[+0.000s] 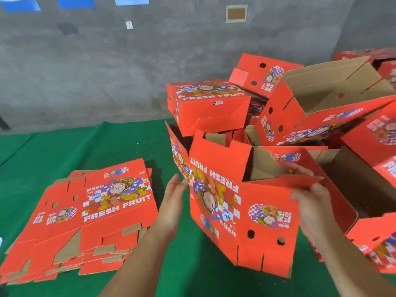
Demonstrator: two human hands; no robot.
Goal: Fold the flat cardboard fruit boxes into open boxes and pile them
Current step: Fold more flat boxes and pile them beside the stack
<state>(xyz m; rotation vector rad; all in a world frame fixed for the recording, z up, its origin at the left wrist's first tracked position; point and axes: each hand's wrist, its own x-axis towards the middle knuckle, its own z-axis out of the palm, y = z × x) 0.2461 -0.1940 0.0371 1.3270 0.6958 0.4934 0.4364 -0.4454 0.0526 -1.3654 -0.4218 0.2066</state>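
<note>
A half-opened red fruit box (242, 213) stands in front of me on the green mat, its brown inside showing at the top. My left hand (171, 209) lies flat with straight fingers against the box's left corner. My right hand (310, 200) grips a red top flap (285, 182) of the same box, thumb on the outside, fingertips over the flap's edge. A stack of flat red boxes (85, 217) lies on the mat at the left. Several folded open boxes (310, 103) are piled behind and to the right.
The green mat (90, 142) covers the floor up to a grey concrete wall (107, 71). One folded box (207, 103) lies on its side atop the pile. More red boxes (377, 245) crowd the right edge.
</note>
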